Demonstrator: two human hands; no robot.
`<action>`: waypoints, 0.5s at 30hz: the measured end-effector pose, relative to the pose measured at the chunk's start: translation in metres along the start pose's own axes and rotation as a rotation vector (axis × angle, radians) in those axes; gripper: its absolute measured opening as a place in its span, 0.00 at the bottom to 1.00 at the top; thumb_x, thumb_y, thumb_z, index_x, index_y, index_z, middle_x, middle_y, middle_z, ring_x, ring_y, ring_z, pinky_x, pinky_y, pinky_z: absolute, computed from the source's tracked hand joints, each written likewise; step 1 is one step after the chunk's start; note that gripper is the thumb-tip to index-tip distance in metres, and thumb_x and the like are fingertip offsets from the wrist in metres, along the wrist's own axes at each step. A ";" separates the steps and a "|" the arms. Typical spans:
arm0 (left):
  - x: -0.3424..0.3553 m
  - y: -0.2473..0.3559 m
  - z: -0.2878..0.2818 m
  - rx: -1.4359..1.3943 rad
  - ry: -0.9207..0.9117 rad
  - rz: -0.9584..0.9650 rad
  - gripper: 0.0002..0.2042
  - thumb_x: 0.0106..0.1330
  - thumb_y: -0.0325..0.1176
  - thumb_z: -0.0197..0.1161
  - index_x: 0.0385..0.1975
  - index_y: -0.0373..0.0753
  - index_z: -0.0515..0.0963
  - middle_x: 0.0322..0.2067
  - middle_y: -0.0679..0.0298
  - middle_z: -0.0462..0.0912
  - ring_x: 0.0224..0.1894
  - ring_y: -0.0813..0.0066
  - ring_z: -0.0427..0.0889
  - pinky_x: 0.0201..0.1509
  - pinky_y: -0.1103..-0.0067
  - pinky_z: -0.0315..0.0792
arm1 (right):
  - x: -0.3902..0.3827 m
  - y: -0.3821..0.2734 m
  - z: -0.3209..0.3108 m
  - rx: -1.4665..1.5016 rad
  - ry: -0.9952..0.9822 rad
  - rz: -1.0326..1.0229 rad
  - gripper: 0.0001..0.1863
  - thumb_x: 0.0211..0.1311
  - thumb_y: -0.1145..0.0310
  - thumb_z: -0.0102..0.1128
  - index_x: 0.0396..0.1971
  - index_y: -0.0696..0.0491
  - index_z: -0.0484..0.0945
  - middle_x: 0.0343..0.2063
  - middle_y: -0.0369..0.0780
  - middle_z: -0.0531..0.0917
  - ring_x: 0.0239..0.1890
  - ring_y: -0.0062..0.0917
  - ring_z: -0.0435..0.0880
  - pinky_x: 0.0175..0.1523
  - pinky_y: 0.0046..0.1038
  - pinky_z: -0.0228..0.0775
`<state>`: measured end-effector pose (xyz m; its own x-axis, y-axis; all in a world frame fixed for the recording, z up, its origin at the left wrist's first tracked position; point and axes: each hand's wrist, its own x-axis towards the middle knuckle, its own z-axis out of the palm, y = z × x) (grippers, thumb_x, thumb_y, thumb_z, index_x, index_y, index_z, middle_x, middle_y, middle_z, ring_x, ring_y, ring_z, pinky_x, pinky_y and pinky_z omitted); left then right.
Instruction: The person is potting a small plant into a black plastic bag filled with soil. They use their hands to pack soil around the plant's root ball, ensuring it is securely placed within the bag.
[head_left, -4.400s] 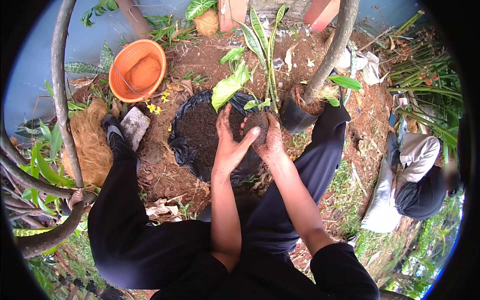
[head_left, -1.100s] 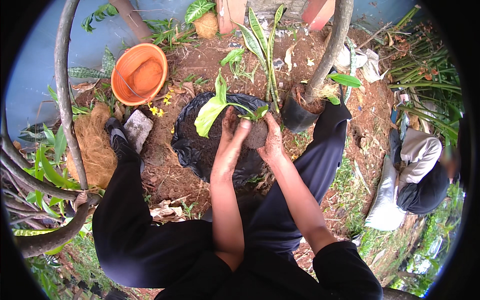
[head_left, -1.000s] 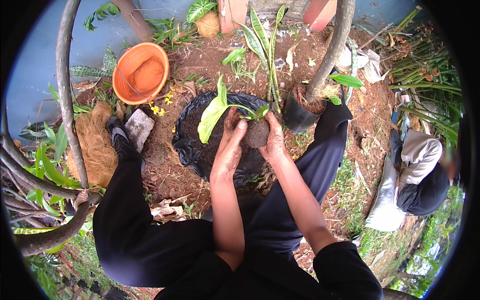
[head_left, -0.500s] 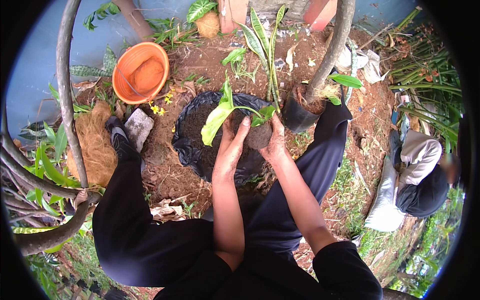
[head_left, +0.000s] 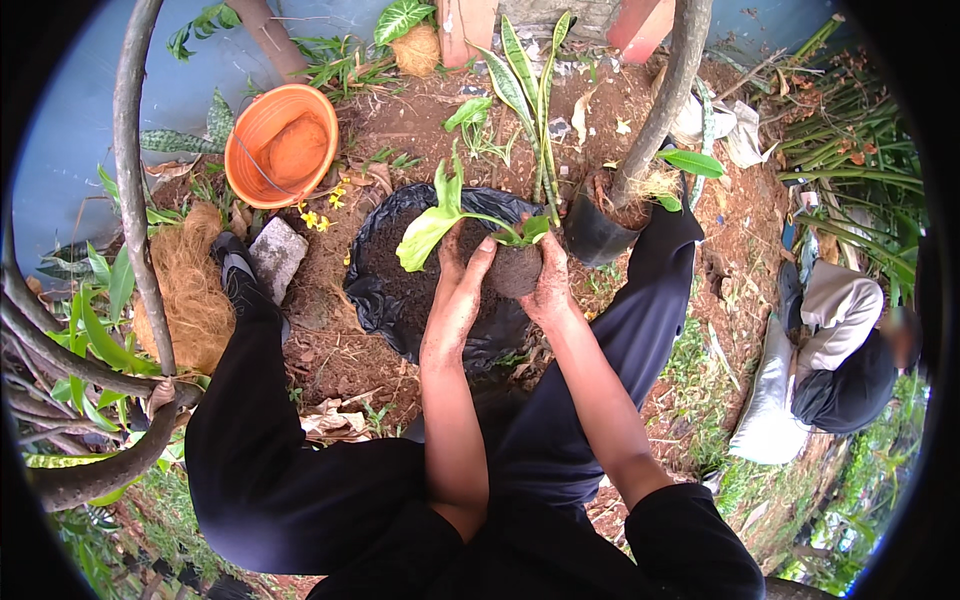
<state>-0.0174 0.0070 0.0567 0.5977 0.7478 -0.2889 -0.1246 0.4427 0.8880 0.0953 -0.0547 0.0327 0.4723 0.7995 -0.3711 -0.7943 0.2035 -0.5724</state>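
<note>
A dark, rounded soil ball (head_left: 516,272) sits between the person's two hands, above the right part of a black plastic bag (head_left: 372,312). From its top grows a green plant (head_left: 428,232), one broad, pale leaf leaning out to the left and smaller leaves bunched over the ball. The left hand (head_left: 456,295) is clamped on the ball's left side, its thumb spread from the fingers and pressed near the top; some of its fingertips are hidden. The right hand (head_left: 550,286) cups the right side, fingers closed against the soil, though how they sit underneath I cannot tell. Both hands are smeared with dirt. The bag stands open on reddish ground, with loose dark soil (head_left: 392,262) inside.

Just right of the bag stands a black pot (head_left: 594,230) holding a woody stem (head_left: 676,85); beyond the bag rise tall, striped leaves (head_left: 530,90). To the upper left an orange bucket (head_left: 238,165) lies tilted, with yellow flowers (head_left: 316,220) near its rim. A grey stone block (head_left: 278,258) rests beside the left shoe (head_left: 238,275), and brown fibre (head_left: 188,300) is heaped further left. Well apart, at far right, another person (head_left: 842,310) bends beside a white sack (head_left: 768,425)
</note>
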 end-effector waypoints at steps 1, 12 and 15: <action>0.001 -0.001 -0.001 0.044 0.003 0.019 0.36 0.70 0.46 0.57 0.72 0.38 0.51 0.72 0.55 0.50 0.75 0.65 0.45 0.76 0.71 0.40 | 0.003 0.002 -0.004 -0.014 0.031 0.010 0.21 0.71 0.53 0.49 0.53 0.53 0.72 0.41 0.39 0.82 0.42 0.27 0.82 0.50 0.33 0.75; -0.007 0.007 0.006 -0.141 -0.149 -0.008 0.35 0.69 0.37 0.56 0.73 0.39 0.48 0.70 0.54 0.55 0.74 0.65 0.50 0.75 0.71 0.42 | 0.006 0.006 -0.012 -0.117 0.043 0.035 0.18 0.70 0.55 0.52 0.49 0.53 0.76 0.41 0.38 0.82 0.41 0.26 0.83 0.49 0.30 0.75; -0.010 0.014 0.009 -0.259 -0.091 -0.088 0.36 0.68 0.37 0.58 0.73 0.39 0.48 0.69 0.54 0.57 0.73 0.66 0.50 0.75 0.71 0.43 | -0.004 -0.001 0.005 -0.165 0.029 0.016 0.19 0.70 0.56 0.52 0.49 0.55 0.75 0.40 0.39 0.82 0.41 0.27 0.83 0.48 0.31 0.76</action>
<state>-0.0184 0.0010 0.0752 0.6826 0.6586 -0.3165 -0.2606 0.6241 0.7366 0.0923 -0.0557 0.0389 0.4724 0.7851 -0.4007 -0.7293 0.0929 -0.6778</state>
